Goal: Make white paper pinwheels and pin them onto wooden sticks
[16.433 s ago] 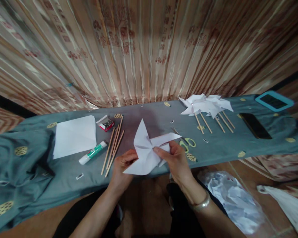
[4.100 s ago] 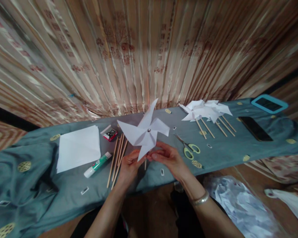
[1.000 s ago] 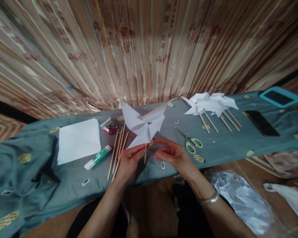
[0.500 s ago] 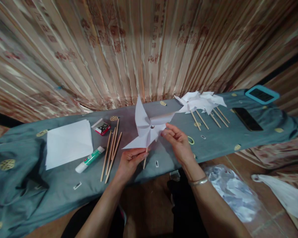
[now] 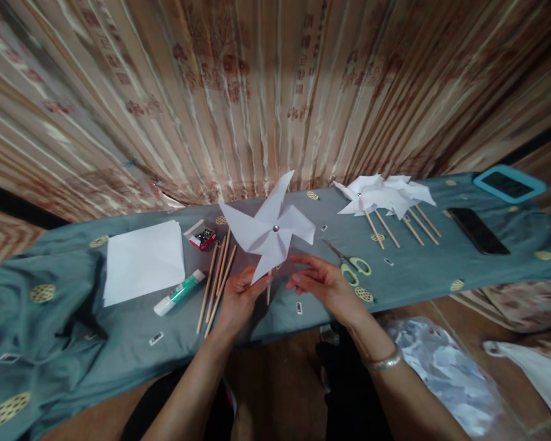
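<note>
A white paper pinwheel [image 5: 281, 236] with a silver pin at its centre stands upright over the table in front of me. My left hand [image 5: 239, 300] is closed round its thin wooden stick [image 5: 269, 289], just below the blades. To the right of the stick my right hand [image 5: 324, 285] hovers with its fingers apart, near the lower blade but holding nothing. Beyond that hand lie scissors [image 5: 356, 266] with light green handles. Several loose wooden sticks [image 5: 215, 278] rest beside my left hand.
A paper stack [image 5: 144, 263], a glue stick [image 5: 180, 293] and a small red box of pins [image 5: 201, 236] lie left. Finished pinwheels [image 5: 386, 195], a black phone [image 5: 477, 231] and a blue-framed device [image 5: 509, 184] lie right. A clear bag of paper scraps [image 5: 445, 373] is on the floor.
The pinwheel's blades have turned to a new angle. My right hand has come off the blade, its fingers now spread, and the scissors show more fully. The view has shifted slightly left.
</note>
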The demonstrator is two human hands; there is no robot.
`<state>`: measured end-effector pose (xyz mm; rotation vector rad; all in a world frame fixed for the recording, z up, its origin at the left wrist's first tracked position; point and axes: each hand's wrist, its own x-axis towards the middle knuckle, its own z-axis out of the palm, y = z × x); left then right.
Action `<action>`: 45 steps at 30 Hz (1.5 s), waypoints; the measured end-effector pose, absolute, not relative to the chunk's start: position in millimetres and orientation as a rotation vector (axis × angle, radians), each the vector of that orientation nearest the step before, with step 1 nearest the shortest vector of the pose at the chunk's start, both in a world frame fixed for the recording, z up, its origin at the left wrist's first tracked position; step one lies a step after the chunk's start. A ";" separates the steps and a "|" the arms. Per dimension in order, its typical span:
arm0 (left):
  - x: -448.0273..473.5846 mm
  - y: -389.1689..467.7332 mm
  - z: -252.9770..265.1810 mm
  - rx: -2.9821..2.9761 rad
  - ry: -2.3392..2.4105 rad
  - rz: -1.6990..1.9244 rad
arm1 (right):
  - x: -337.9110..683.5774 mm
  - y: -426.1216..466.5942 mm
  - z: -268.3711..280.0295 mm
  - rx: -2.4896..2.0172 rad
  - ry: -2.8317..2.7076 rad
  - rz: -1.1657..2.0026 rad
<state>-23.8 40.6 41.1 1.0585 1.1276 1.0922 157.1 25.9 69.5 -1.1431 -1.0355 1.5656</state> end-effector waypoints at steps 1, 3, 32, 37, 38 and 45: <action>-23.4 40.9 41.4 1.033 1.124 1.095 | 160.4 27.4 67.3 -1.172 -1.047 1.523; -22.1 40.9 42.0 0.984 1.107 1.095 | 168.1 31.4 62.3 -1.233 -1.043 1.398; -25.6 42.4 39.5 1.108 1.072 1.108 | 138.4 11.0 75.5 -1.130 -0.904 1.643; -24.8 42.0 38.2 1.084 1.062 1.106 | 172.3 25.4 70.7 -1.297 -0.939 1.247; -24.3 41.5 38.5 1.089 1.064 1.091 | 179.1 29.0 69.5 -1.314 -0.922 1.131; -19.2 36.9 38.1 1.182 1.020 0.967 | 194.0 40.7 62.4 -1.276 -1.026 0.748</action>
